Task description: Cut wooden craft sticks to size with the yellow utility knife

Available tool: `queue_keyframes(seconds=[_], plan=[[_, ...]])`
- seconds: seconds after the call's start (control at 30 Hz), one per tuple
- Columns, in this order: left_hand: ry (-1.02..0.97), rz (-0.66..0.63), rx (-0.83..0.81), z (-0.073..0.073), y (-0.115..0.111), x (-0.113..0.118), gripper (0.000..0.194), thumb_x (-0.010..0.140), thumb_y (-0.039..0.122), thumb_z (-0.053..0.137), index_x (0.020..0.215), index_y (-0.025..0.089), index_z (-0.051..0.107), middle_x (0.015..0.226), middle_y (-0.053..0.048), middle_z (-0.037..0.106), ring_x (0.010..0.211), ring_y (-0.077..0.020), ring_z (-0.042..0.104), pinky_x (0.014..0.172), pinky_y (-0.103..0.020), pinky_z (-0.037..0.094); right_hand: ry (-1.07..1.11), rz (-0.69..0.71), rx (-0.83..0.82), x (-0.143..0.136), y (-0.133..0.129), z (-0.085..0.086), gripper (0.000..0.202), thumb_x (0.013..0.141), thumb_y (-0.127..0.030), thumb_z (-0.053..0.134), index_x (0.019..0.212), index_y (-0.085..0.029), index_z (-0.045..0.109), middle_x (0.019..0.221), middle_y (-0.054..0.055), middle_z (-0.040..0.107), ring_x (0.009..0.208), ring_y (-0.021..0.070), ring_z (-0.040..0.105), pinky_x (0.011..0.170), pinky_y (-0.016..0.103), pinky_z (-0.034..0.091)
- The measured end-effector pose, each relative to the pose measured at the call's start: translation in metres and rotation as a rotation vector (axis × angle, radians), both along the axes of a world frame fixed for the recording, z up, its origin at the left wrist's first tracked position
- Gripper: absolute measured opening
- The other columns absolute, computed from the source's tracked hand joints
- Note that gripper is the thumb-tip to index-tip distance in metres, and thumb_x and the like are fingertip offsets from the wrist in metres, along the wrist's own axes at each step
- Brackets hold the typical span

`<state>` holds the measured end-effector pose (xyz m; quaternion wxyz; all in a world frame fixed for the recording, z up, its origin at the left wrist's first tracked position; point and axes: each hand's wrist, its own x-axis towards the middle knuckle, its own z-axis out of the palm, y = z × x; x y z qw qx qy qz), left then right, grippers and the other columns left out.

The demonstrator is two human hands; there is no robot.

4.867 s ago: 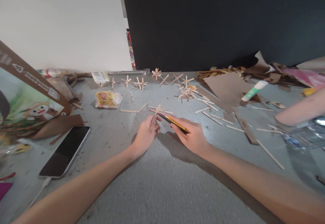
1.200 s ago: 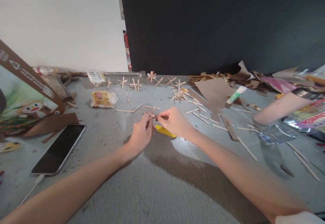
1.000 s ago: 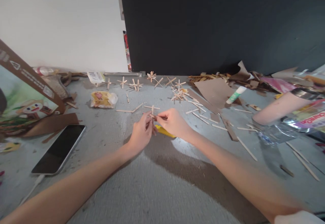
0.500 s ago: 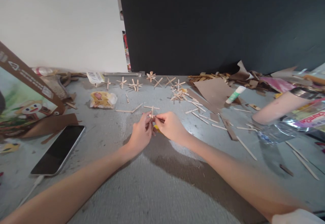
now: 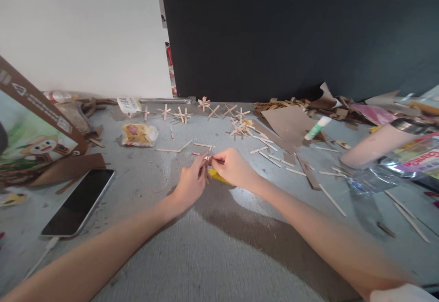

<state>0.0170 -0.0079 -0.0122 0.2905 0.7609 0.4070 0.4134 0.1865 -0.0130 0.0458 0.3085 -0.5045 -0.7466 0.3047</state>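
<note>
My left hand [image 5: 192,177] and my right hand [image 5: 233,167] meet at the middle of the table, fingertips pinched on small crossed wooden sticks [image 5: 207,156]. Under my right hand lies a yellow toothed piece [image 5: 219,177], partly covered. Just beyond the fingers is a loose stick [image 5: 204,145], with two more sticks [image 5: 171,150] meeting at an angle to the left. Star-shaped stick pieces [image 5: 165,111] stand in a row at the back, and a pile of them [image 5: 241,127] sits right of centre.
At left are a phone [image 5: 78,203] with a cable, a printed box [image 5: 41,142] and a small packet [image 5: 139,135]. To the right lie loose sticks, cardboard [image 5: 290,126], a glue stick [image 5: 318,128], a pink tumbler [image 5: 380,145] and clear plastic packaging [image 5: 373,178].
The sticks between my fingers have tilted to the right. My left fingers have shifted slightly, my right hand has moved a little right, and more of the yellow piece shows.
</note>
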Motion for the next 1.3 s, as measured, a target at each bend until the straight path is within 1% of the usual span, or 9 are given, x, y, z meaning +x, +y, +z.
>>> queue_keyframes(seconds=[0.23,0.43,0.67,0.8,0.93,1.0,1.13,1.2,1.3], plan=[[-0.047,-0.025,-0.034,-0.003,-0.001,0.001,0.057,0.093,0.01,0.046,0.149,0.018,0.047,0.07,0.003,0.07,0.057,-0.0106,0.066,0.06,-0.019,0.052,-0.011,-0.012,0.0,0.001,0.0,0.0,0.035,0.094,-0.022,0.048,0.06,-0.018,0.056,0.05,-0.005,0.042,0.047,0.0091,0.031,0.049,0.027,0.02],[0.044,0.034,0.048,0.002,-0.002,-0.002,0.05,0.097,0.019,0.049,0.145,0.019,0.061,0.069,0.003,0.07,0.058,-0.0083,0.062,0.062,-0.017,0.049,-0.078,-0.083,0.034,-0.004,-0.009,0.006,0.035,0.093,-0.018,0.051,0.058,-0.019,0.052,0.05,-0.004,0.045,0.046,0.0095,0.033,0.049,0.028,0.02],[0.09,0.104,0.147,0.006,-0.007,-0.001,0.05,0.095,0.023,0.051,0.141,0.013,0.065,0.066,0.004,0.066,0.053,-0.0056,0.046,0.06,-0.015,0.042,-0.166,-0.155,0.082,-0.013,-0.015,0.015,0.041,0.093,-0.013,0.051,0.054,-0.021,0.044,0.049,-0.004,0.038,0.048,0.0098,0.027,0.052,0.029,0.021],[-0.012,0.079,0.037,0.011,-0.007,0.002,0.047,0.096,0.025,0.052,0.139,0.015,0.067,0.061,0.004,0.065,0.052,-0.0083,0.057,0.058,-0.018,0.048,-0.15,-0.124,0.082,-0.012,-0.017,0.012,0.039,0.095,-0.014,0.051,0.057,-0.02,0.048,0.049,-0.004,0.04,0.047,0.0094,0.03,0.051,0.028,0.021],[-0.172,0.193,-0.212,0.018,0.003,-0.001,0.049,0.099,0.028,0.053,0.146,0.017,0.06,0.065,0.001,0.072,0.047,-0.0129,0.064,0.047,-0.021,0.05,-0.199,-0.111,0.109,-0.012,-0.025,0.015,0.037,0.096,-0.018,0.054,0.059,-0.02,0.05,0.051,-0.003,0.045,0.046,0.0094,0.029,0.05,0.03,0.02],[-0.225,0.194,-0.211,0.019,0.01,-0.003,0.052,0.099,0.032,0.057,0.148,0.016,0.056,0.071,-0.002,0.075,0.054,-0.0137,0.069,0.054,-0.022,0.056,-0.24,-0.099,0.126,-0.009,-0.026,0.021,0.039,0.099,-0.02,0.052,0.06,-0.02,0.051,0.052,-0.002,0.047,0.045,0.0098,0.031,0.05,0.03,0.02],[-0.308,0.091,-0.228,0.015,0.016,-0.004,0.065,0.097,0.044,0.061,0.152,0.013,0.048,0.084,-0.005,0.078,0.054,-0.0121,0.067,0.053,-0.023,0.055,-0.439,-0.177,0.172,0.009,-0.011,0.029,0.034,0.101,-0.022,0.05,0.07,-0.02,0.062,0.06,0.003,0.059,0.05,0.0133,0.044,0.053,0.031,0.025],[-0.315,0.064,-0.265,0.014,0.016,-0.003,0.069,0.095,0.045,0.063,0.153,0.012,0.046,0.078,-0.003,0.076,0.049,-0.0109,0.063,0.048,-0.022,0.051,-0.629,-0.255,0.161,0.021,0.003,0.026,0.032,0.104,-0.022,0.046,0.083,-0.019,0.07,0.072,0.007,0.068,0.06,0.0174,0.056,0.057,0.031,0.031],[-0.317,0.048,-0.344,0.015,0.014,-0.001,0.07,0.094,0.043,0.064,0.154,0.012,0.044,0.067,0.003,0.07,0.042,-0.0103,0.058,0.041,-0.021,0.043,-0.718,-0.281,0.152,0.036,0.021,0.016,0.03,0.102,-0.016,0.047,0.09,-0.014,0.075,0.086,0.017,0.074,0.08,0.0253,0.067,0.071,0.034,0.041]])
